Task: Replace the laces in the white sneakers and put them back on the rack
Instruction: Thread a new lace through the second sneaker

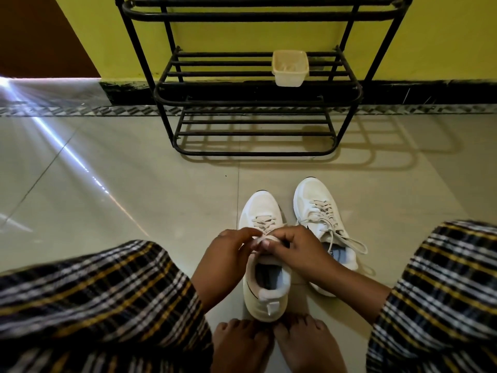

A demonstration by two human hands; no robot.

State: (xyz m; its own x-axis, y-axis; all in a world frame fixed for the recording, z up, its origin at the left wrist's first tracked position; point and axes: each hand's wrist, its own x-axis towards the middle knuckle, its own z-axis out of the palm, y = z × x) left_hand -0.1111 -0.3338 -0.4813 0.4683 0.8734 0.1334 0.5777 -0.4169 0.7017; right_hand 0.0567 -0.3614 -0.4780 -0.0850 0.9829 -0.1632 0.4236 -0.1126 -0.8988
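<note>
The near sneaker (265, 267) is kept on the floor at 6 o'clock, heel against the bare feet (277, 343), probably for steadiness. Its lace (262, 239) is pinched by the left hand (228, 251) and the right hand (294, 246). The second sneaker (322, 224), laced, lies at 4 o'clock. The rack (255, 103) at 12 o'clock holds a plastic box (290, 68); nothing blocks the way.

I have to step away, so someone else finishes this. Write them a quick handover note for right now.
Both hands pinch the lace at the top of the left sneaker: left hand, right hand.
Both sneakers stand on the floor before the rack.
Done: right sneaker looks laced, its ends loose.
Left: finish and tie the left sneaker, tie the right, set both on the rack.
</note>
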